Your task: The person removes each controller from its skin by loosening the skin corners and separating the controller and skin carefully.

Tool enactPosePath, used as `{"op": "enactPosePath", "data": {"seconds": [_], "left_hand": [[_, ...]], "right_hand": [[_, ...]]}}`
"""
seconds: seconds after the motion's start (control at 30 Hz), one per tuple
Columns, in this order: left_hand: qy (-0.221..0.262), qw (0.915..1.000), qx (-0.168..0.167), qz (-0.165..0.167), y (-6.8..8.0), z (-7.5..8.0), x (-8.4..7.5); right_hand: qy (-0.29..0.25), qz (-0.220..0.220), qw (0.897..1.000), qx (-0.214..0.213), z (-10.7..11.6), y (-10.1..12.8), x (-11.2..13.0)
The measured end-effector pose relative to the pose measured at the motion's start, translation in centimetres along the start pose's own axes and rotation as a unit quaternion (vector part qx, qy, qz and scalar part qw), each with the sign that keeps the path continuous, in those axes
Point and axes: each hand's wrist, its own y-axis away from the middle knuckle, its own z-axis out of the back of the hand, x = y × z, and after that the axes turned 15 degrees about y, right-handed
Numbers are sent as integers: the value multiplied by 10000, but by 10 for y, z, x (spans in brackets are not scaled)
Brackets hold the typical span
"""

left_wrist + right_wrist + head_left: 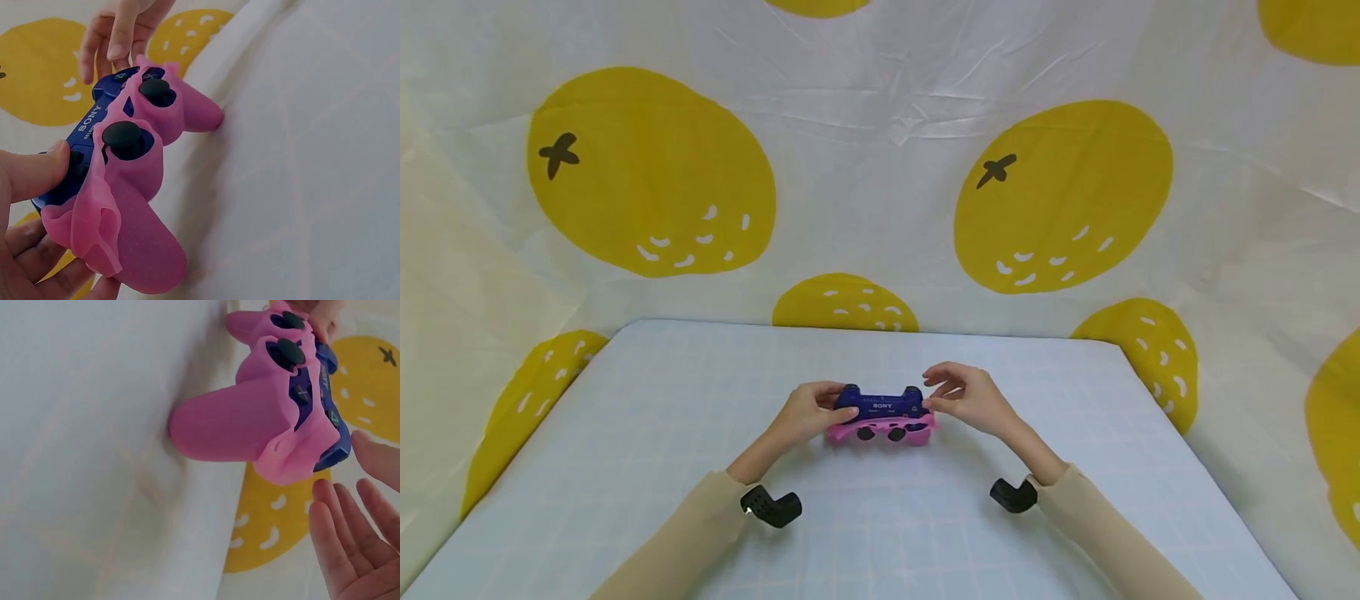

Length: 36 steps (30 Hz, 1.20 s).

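Note:
A dark blue Sony game controller is held just above the table, tilted, with its stick side toward me. A pink silicone cover wraps its grips and surrounds both black thumbsticks. The cover's upper edge is bunched, leaving the controller's top strip and part of the buttons bare. My left hand grips the left end, thumb over the directional pad and fingers beneath. Beside the right end is my right hand, fingers loosely extended. In the right wrist view its thumb comes very near the controller's corner; contact is unclear.
The table has a pale blue checked cloth. Behind it hangs a white curtain printed with yellow fruit. A black wrist camera sits on the left wrist and another black camera on the right.

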Motion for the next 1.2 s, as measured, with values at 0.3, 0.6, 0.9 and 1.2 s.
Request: {"op": "enactPosePath", "data": {"seconds": [0.3,0.6,0.9,1.2], "left_hand": [[-120,9998,-21,137,-2,1,5],[-65,9995,176,-271,0,4,4],[2,9993,361,85,-2,5,10],[68,9991,423,-62,-2,5,10]], "right_hand": [[126,195,9997,-5,-4,12,2],[323,605,9976,-31,-13,12,4],[1155,887,9885,-412,-25,7,13],[2344,1048,9647,-585,-29,4,28]]}}
